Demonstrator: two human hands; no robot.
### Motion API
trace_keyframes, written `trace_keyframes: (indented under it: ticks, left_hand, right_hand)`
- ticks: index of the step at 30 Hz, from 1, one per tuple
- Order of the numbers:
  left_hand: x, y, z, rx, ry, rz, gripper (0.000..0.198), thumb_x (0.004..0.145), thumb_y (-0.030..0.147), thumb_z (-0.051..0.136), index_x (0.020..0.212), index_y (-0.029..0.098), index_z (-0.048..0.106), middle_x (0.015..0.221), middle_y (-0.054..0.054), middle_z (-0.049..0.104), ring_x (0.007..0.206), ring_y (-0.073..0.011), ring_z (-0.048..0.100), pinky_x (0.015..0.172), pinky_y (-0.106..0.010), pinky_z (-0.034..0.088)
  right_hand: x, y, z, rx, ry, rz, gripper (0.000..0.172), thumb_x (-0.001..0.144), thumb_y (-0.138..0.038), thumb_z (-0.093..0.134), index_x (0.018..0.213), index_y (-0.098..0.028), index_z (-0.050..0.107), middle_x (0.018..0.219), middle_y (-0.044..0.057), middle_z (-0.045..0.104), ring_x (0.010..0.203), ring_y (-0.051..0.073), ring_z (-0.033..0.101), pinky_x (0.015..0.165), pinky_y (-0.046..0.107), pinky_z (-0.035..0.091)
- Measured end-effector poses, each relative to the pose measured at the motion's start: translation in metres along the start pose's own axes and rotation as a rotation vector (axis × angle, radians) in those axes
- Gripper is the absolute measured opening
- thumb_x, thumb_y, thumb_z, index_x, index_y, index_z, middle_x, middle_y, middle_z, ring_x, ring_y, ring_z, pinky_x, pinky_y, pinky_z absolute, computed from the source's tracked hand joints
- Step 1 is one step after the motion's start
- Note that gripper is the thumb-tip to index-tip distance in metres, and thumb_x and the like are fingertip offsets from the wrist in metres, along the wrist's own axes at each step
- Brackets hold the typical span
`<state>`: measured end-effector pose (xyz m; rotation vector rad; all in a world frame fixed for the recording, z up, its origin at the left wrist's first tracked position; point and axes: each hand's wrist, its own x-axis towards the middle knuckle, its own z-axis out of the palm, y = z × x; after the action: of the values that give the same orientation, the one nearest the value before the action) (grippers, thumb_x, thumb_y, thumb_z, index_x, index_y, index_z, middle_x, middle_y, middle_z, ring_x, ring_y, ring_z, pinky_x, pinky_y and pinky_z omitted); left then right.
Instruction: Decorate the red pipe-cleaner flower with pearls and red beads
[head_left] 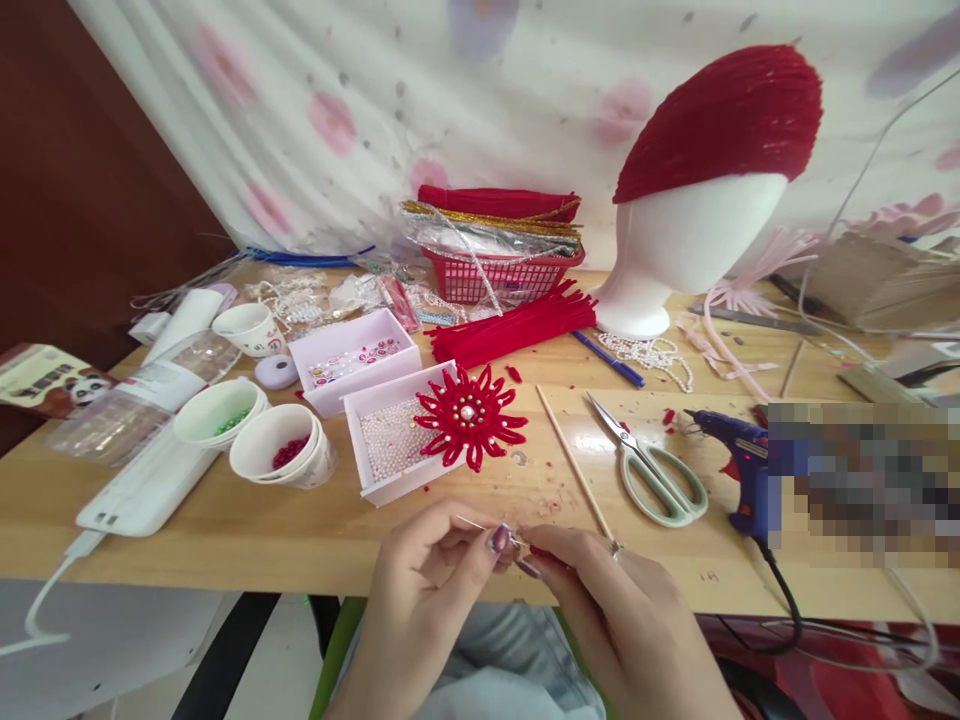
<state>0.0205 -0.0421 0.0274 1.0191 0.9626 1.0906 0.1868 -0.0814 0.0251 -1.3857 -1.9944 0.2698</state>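
My left hand [442, 570] and my right hand [600, 580] meet at the table's front edge. Between the left thumb and fingers is a thin wire [472, 523], its free end pointing left. The right fingers pinch at the same spot, on something too small to make out. Just beyond them a red flower [471, 413] with white and gold beads at its centre rests against the right side of an open box of pearl beads [386, 435]. A wooden stick [574, 460] lies beyond my right hand, with scissors [656, 480] to its right.
Paper cups [251, 462] with beads and a white power strip [150, 490] are at left. A bead box [360, 360], red stems [510, 325] and a red basket [502, 275] stand behind. A foam head [675, 240] and blue glue gun [750, 465] are at right.
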Motion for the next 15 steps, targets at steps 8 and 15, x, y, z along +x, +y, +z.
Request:
trace_keyframes:
  ticks: [8,15]
  left_hand:
    - [0.004,-0.017,0.000,-0.246,0.008,-0.287,0.030,0.078,0.043,0.083,0.077,0.016,0.071,0.070,-0.003,0.077,0.062,-0.0125,0.070,0.067,-0.023,0.059]
    - [0.006,-0.029,0.005,-0.465,-0.022,-0.402,0.029,0.077,0.040,0.086,0.077,0.013,0.074,0.075,-0.004,0.079,0.066,-0.0108,0.072,0.066,-0.019,0.059]
  right_hand:
    - [0.012,0.000,-0.032,-0.251,-0.131,-0.083,0.023,0.108,-0.033,0.046,0.119,-0.020,0.060,0.073,-0.001,0.072,0.058,0.015,0.071,0.053,0.025,0.048]
    - [0.012,-0.003,-0.048,-0.328,-0.169,-0.106,0.021,0.107,-0.030,0.047,0.122,-0.020,0.059,0.076,-0.001,0.074,0.058,0.014,0.070,0.054,0.024,0.051]
